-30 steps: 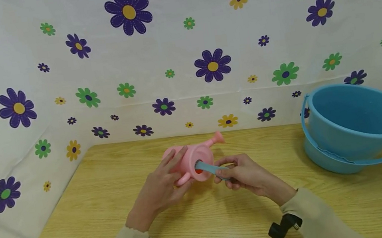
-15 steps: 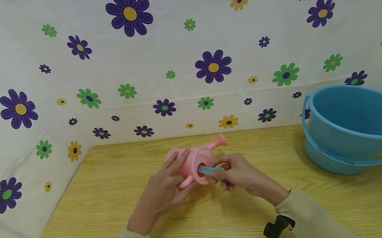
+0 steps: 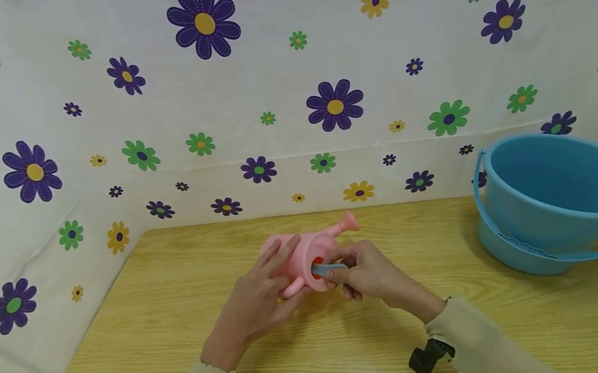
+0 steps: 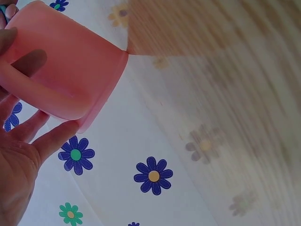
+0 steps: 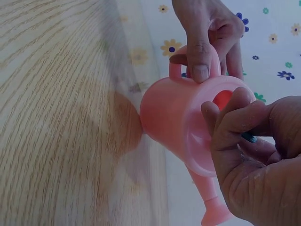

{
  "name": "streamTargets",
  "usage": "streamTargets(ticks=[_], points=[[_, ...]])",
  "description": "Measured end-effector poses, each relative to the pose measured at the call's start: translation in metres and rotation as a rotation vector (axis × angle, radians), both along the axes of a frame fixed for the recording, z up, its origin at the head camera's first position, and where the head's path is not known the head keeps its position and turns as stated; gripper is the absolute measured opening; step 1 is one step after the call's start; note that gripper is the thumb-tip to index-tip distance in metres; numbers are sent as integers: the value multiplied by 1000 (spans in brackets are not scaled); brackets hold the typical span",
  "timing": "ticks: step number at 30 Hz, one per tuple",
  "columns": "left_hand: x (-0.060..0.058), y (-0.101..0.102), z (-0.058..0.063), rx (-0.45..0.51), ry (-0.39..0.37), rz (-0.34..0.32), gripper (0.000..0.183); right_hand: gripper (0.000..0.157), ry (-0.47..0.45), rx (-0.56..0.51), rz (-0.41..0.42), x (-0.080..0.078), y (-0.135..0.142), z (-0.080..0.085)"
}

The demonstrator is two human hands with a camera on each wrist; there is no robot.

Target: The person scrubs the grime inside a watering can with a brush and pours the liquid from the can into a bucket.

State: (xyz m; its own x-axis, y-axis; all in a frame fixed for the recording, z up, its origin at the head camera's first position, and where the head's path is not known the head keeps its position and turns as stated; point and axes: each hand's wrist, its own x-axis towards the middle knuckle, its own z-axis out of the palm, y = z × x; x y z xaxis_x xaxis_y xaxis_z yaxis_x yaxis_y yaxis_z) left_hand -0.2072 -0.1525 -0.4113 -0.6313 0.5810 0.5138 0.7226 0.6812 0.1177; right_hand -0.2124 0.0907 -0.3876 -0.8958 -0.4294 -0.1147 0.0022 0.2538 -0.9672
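A pink watering can [image 3: 292, 255] is tilted on the wooden table, its round mouth turned towards me and its base edge touching the tabletop. My left hand [image 3: 253, 296] grips it around the handle [image 4: 44, 92] and body; in the right wrist view the left thumb lies over the handle. Between the fingers and thumb of my right hand [image 3: 369, 272] is pinched a slim light-blue tool handle [image 3: 329, 268]. Its far end goes into the red-looking opening [image 5: 222, 100] of the can and is hidden there. The spout [image 3: 346, 223] points to the back right.
A large blue bucket [image 3: 539, 243] with its carrying handle hanging down stands at the right of the table [image 3: 142, 333]. A white cloth [image 3: 273, 76] printed with flowers rises behind the table and along its sides.
My right hand has moved slightly left towards the can, and the blue handle reaches deeper into the mouth. The can has shifted slightly right and down in view, with my left hand still on it.
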Motion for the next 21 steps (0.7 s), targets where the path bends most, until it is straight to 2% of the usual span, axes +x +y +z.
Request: streamTargets(ticks=[9,21], points=[[0,-2,1,19,-35,17,25,19,-4,12,7,2,5,4],[-1,-2,0,34,-46,21,30,27,3,11,55,7,30,12]])
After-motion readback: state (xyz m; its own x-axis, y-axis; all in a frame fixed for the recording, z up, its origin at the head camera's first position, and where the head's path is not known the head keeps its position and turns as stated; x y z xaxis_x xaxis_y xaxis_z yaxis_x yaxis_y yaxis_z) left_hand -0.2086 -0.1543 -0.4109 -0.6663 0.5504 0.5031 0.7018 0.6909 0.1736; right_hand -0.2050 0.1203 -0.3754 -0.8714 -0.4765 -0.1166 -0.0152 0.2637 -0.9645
